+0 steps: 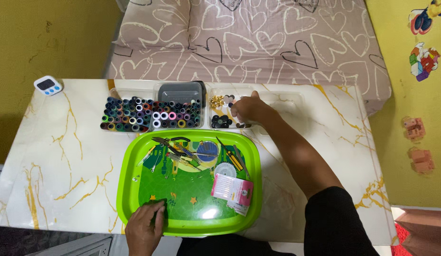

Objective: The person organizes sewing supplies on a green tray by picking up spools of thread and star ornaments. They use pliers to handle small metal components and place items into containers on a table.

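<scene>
My right hand reaches into a clear compartment box that holds gold and black buttons, fingers curled over its right part; whether it pinches anything is hidden. My left hand rests on the near left rim of a bright green tray, fingers over the edge. The tray holds scissors, a yellow-handled tool, small tools, a round disc and a pink needle packet.
Two clear boxes of thread spools stand behind the tray, a grey lid at the back. A small white timer sits at the far left corner of the marble table. A heart-patterned bed lies beyond.
</scene>
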